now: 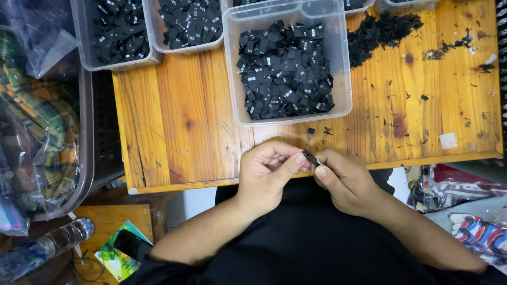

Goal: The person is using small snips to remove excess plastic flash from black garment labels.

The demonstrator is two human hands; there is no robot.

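While both hands meet at the near edge of the wooden table (pixel 179 116), head view shows the left hand (pixel 266 174) and right hand (pixel 343 179) pinched together on one small black fabric label (pixel 310 158), thumbs and forefingers closed on it from either side. Label sits just off the table edge, above the person's black-clothed lap, at 6 o'clock from the clear plastic tub (pixel 340 63) full of black labels (pixel 285 68). Two more clear tubs of the same labels at 10–11 o'clock: one (pixel 84 53) at the table's far left corner, one (pixel 158 37) just beside it. Loose pile of black scraps (pixel 377 31) at 1 o'clock, touching the tub's right side; scattered black bits further right on the wood. Small white square scrap (pixel 448 140) at 3 o'clock near the table edge. One stray black label (pixel 311 131) lies on the wood right above the hands. Off-table: bagged patterned fabric (pixel 31 137) at 9 o'clock, plastic water bottle (pixel 47 248) at 8 o'clock, bagged items (pixel 475 232) at 4 o'clock.
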